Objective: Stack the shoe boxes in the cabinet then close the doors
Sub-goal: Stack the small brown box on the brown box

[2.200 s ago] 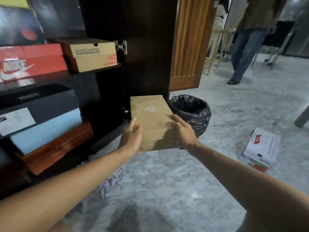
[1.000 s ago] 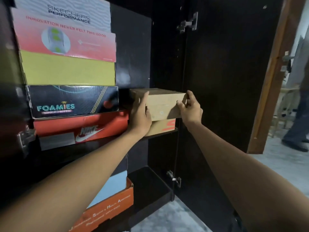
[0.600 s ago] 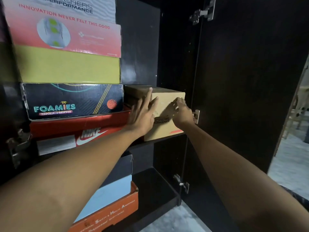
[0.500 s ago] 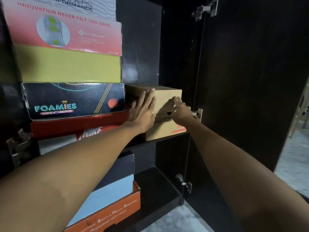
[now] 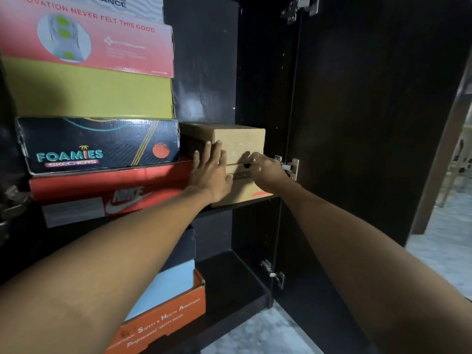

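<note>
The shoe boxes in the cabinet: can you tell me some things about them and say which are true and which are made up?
1. The plain brown box sits on top of the Skechers box. True.
2. The Foamies box lies under the Nike box. False: it lies on top of it.
3. Both hands touch the brown boxes. True: the left hand lies flat on their fronts, the right hand beside it.
4. The cabinet door is shut. False: it stands open.
5. The yellow box is the lowest in its pile. False: the Foamies and Nike boxes lie below it.
</note>
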